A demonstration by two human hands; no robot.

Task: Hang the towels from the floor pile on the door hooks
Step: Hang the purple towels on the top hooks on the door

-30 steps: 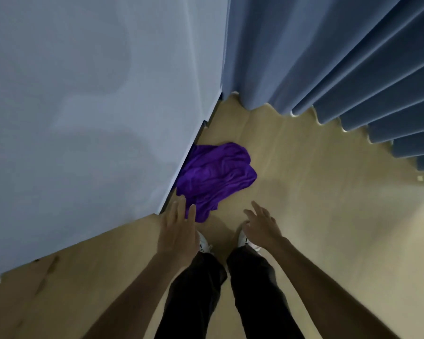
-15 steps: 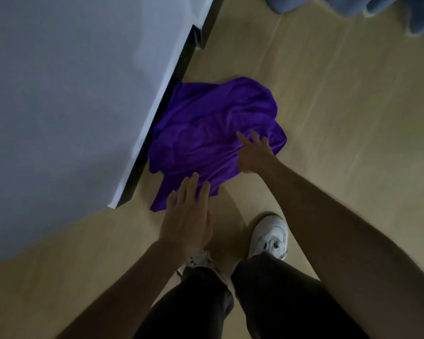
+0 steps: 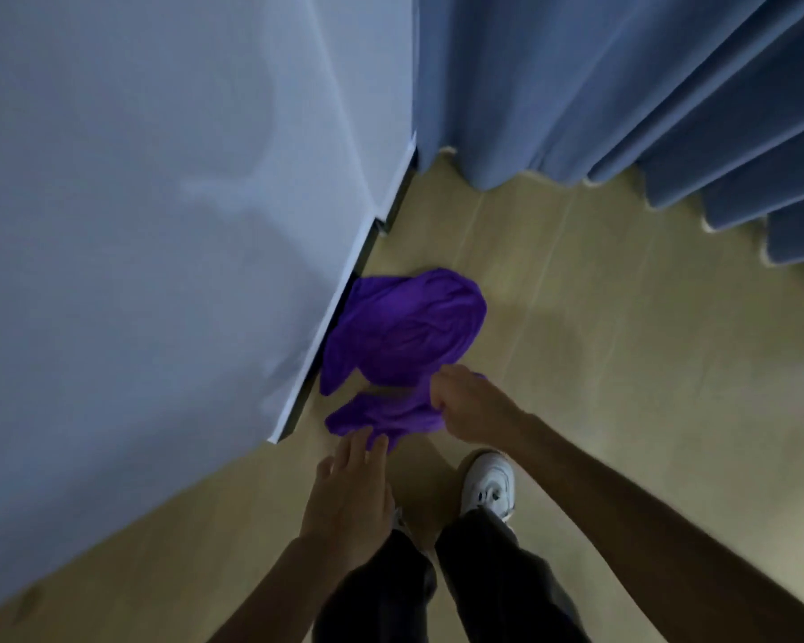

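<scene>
Trousers (image 3: 483, 582): dark legs at the bottom of the view, nearest the camera.
Shoe (image 3: 489, 484): white, on the floor just below the right wrist; the other foot is hidden behind the left hand.
Left hand (image 3: 349, 498): fingers (image 3: 360, 445) straight and released, tips at the near edge of the purple cloth; I cannot tell whether they touch it.
Right hand (image 3: 469, 406): fingers clenched on a bunched fold of the towel, grasping it at its near right side.
Towel (image 3: 405, 331): purple, crumpled on the floor, its left edge against the foot of the door, a lower lobe pulled toward the hands.
Floor (image 3: 623, 364): pale wood boards, shadowed round the feet.
Door (image 3: 159, 225): white panel filling the left, its bottom edge running diagonally just beside the towel; it crowds the left hand's side.
Curtain (image 3: 623, 85): blue pleats at the far right, hems on the floor, well apart from the towel.
Change: half a second ago the right hand lay with spread fingers on the cloth; now it is fisted round a fold. The left hand has come nearer the cloth's edge. The view has pulled back and up, so the curtain shows in full again.
</scene>
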